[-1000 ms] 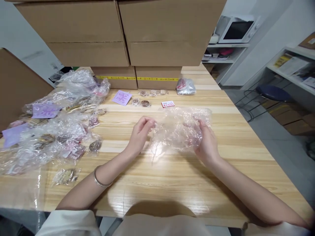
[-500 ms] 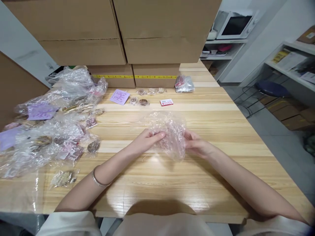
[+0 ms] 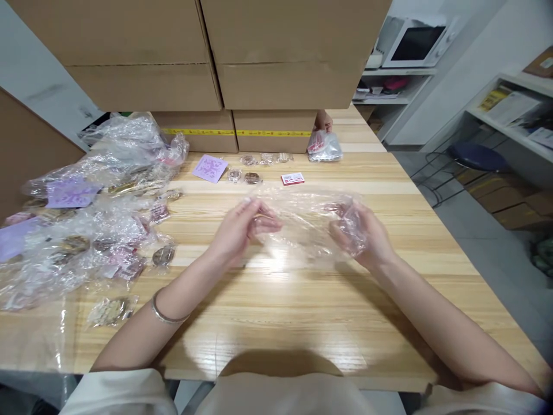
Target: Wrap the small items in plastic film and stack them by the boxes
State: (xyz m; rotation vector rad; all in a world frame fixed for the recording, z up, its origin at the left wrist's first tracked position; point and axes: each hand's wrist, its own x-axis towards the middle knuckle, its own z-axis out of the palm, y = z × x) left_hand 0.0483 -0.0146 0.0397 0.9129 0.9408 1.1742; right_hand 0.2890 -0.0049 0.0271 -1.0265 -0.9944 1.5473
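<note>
A clear plastic bag (image 3: 302, 225) is stretched between my two hands above the wooden table. My left hand (image 3: 242, 227) grips its left end, thumb on top and fingers curled at the edge. At the other end my right hand (image 3: 367, 233) is closed on bunched film, some of its fingers seen through the plastic. Beyond the bag lie a small red and white box (image 3: 292, 178), a purple printed card (image 3: 209, 168) and several small wrapped pieces, among them a dark brown one (image 3: 252, 177).
Clear bags with wrapped items (image 3: 86, 230) are heaped along the left side. Stacked cardboard boxes (image 3: 276, 75) stand at the back. Beside them another person's hand (image 3: 324, 122) touches a clear packet (image 3: 325, 147). A stool (image 3: 477, 158) is on the floor at right.
My hands came together, gathering the bag, then moved apart and drew it out wide again. Another person's hand has appeared behind the packet at the back.
</note>
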